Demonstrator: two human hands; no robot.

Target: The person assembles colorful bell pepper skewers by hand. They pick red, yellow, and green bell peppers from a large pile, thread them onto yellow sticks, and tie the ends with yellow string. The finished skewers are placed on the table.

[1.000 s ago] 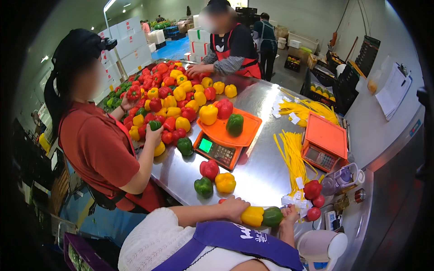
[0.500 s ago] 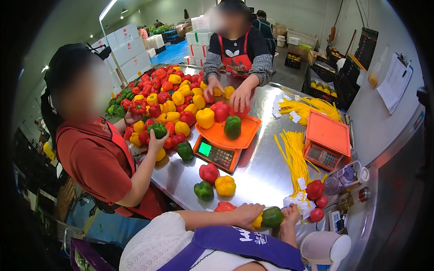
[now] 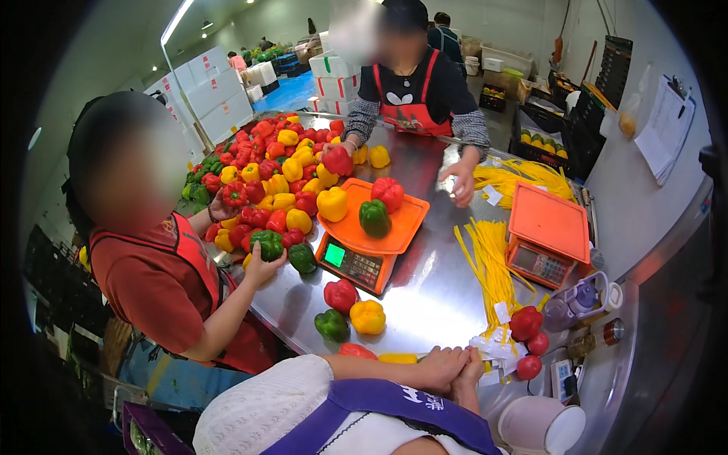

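Note:
At the near edge of the steel table, my left hand and my right hand are closed and pressed together. What their fingers hold, if anything, is hidden. Just left of them, partly covered by my left forearm, lie a yellow bell pepper and a red bell pepper. Farther off sits a group of a red pepper, a green pepper and a yellow pepper. White tags on yellow straps lie beside my right hand.
An orange scale bears several peppers; a second orange scale stands right. A pepper heap covers the far left. Two co-workers handle peppers across and left. Red peppers, a purple bottle and a pink container stand right.
My hands have left the green and yellow peppers they were on and come together. The co-worker opposite has lifted a red pepper beside the scale and moved the other hand right.

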